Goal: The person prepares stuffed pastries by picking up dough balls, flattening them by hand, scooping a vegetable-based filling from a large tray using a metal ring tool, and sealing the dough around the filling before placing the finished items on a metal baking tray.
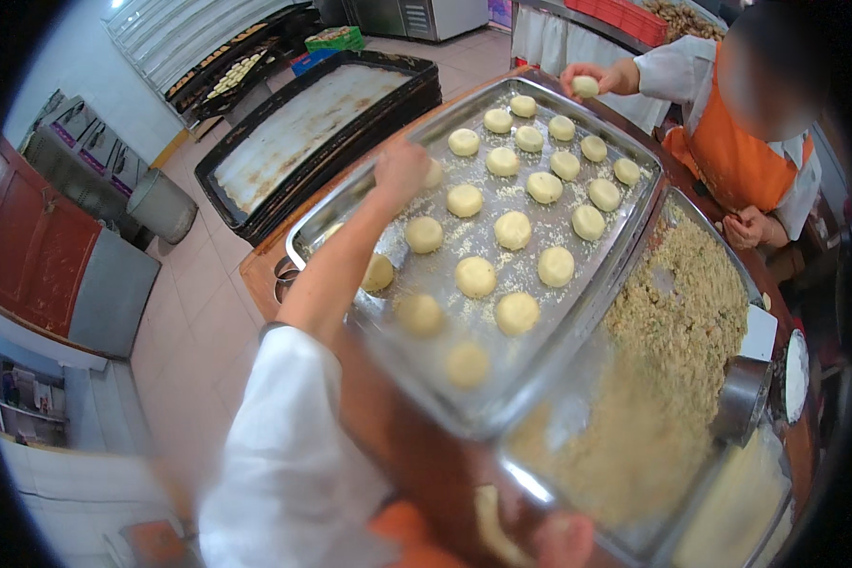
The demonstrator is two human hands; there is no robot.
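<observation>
My left hand (pixel 402 173) reaches over the far left side of a metal tray (pixel 299 232), its fingers closed around a pale round dough cake (pixel 434 174) that peeks out beside them. Rows of similar flattened dough cakes (pixel 465 200) sit on the tray among scattered crumbs. My left forearm covers part of the tray's left edge and a cake or two there. Down at the lower edge is my right hand (pixel 565 540), blurred, with its fingers not readable. Beside it on the wooden table lies a pale dough strip (pixel 498 530).
A second tray of crumbly filling (pixel 677 293) stands to the right, with a metal container (pixel 740 398) and a white scraper (pixel 759 333) at its edge. Across the table a person in an orange apron (pixel 750 156) holds a dough cake (pixel 585 86). Stacked black baking trays (pixel 317 133) stand beyond the left edge.
</observation>
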